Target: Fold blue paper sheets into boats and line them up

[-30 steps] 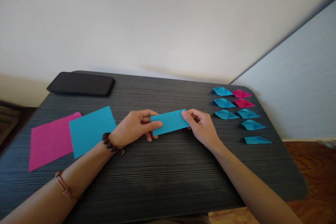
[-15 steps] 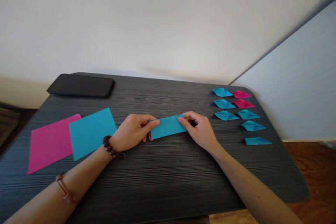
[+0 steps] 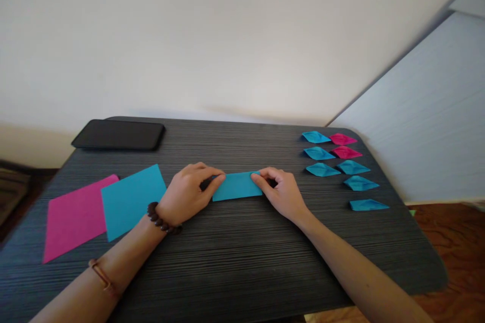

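Observation:
A blue sheet of paper (image 3: 237, 186), folded into a narrow rectangle, is held by its two upper ends over the middle of the table. My left hand (image 3: 193, 189) pinches the upper left corner between thumb and fingers; dark beads circle that wrist. At the upper right corner, my right hand (image 3: 278, 189) grips the paper with its thumb on top and fingers behind. Whether the lower edge touches the table I cannot tell. Left of my left hand lie a flat blue sheet (image 3: 131, 202) and a pink sheet (image 3: 76, 217), the blue overlapping the pink.
Several folded blue paper boats (image 3: 319, 153) and two pink paper boats (image 3: 346, 152) stand in rows on the right. A black phone-like slab (image 3: 119, 135) lies at the back left. The dark grained table (image 3: 235, 262) meets a pale wall (image 3: 227, 35) behind.
Both hands have moved slightly left with the folded blue paper, which now sits more level. My left fingers have shifted to its upper corner. The view has tilted a little.

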Motion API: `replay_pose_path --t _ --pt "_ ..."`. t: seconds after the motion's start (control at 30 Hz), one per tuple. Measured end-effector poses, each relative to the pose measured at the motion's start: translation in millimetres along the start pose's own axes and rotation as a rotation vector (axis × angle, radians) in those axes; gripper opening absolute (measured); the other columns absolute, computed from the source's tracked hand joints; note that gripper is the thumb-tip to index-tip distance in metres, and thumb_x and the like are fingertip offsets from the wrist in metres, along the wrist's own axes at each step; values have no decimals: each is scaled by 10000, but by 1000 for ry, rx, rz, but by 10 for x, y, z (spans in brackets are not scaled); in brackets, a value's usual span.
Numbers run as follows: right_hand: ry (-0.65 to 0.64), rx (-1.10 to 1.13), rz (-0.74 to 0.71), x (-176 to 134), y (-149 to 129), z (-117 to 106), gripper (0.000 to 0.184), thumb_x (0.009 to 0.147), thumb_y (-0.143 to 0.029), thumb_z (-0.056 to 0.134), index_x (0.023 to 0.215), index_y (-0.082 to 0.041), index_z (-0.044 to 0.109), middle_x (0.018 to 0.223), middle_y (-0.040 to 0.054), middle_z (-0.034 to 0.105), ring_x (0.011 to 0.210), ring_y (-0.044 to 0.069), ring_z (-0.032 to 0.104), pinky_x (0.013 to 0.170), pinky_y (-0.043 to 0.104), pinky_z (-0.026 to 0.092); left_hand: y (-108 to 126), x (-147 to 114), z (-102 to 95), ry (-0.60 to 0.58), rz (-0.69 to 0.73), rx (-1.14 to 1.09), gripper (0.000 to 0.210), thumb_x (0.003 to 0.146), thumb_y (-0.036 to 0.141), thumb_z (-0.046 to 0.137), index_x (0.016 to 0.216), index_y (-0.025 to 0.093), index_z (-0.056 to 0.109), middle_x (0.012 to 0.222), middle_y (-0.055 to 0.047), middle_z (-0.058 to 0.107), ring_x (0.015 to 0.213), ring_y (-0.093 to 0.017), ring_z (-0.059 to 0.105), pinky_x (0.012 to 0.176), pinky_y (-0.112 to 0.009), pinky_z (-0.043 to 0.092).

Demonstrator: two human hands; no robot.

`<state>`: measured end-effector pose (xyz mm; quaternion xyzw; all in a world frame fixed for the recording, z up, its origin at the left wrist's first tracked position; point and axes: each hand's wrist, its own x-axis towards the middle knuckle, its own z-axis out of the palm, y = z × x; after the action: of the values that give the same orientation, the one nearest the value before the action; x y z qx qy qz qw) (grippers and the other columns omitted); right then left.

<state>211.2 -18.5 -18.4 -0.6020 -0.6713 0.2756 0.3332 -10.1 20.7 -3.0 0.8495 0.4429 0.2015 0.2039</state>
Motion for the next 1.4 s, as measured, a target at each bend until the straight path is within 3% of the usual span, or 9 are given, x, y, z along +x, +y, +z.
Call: replay_pose_path --t 0.1,0.27,0.57,0.9,1.13,1.4 --pt "22 -118 -27 1 -6 48 193 840 -340 556 741 -197 640 668 -10 644 631 135 537 654 279 372 -15 -4 75 52 175 93 262 881 304 484 1094 231 618 1067 -61 610 973 -207 523 882 -382 401" --pt "45 -307 -129 -25 21 87 139 844 -309 557 852 -204 648 736 10 630 730 162 536 682 295 371 5 -31 162 -48 367 218 239 896 243 471 1070 254 634 1041 -49 606 965 -206 489 840 -377 414" --pt "3 -406 -297 -142 53 59 303 896 -271 467 1167 -205 587 957 80 621 886 198 549 782 351 453 48 -60 190 -88 402 432 359 871 120 460 1207 223 536 1114 -80 577 1027 -233 475 854 -395 418" --pt "-38 -300 -392 -202 100 20 301 894 -204 475 1170 -231 591 1016 54 644 900 181 542 795 342 481 59 -24 150 -128 347 355 301 914 311 427 1171 234 564 1081 -68 574 1006 -246 472 842 -411 411" --pt "-84 -377 -519 -208 87 19 329 883 -151 475 1180 -245 580 1111 43 642 959 178 549 825 349 472 -30 -26 116 -93 402 312 283 905 308 456 1156 260 578 1079 -61 586 1026 -232 480 848 -390 405" --pt "-150 -481 -502 -207 27 -4 353 887 -145 443 1211 -221 557 1150 51 616 989 204 530 830 375 445 -40 -50 86 -148 378 343 319 913 301 432 1212 246 530 1128 -67 558 1082 -261 441 885 -425 394"
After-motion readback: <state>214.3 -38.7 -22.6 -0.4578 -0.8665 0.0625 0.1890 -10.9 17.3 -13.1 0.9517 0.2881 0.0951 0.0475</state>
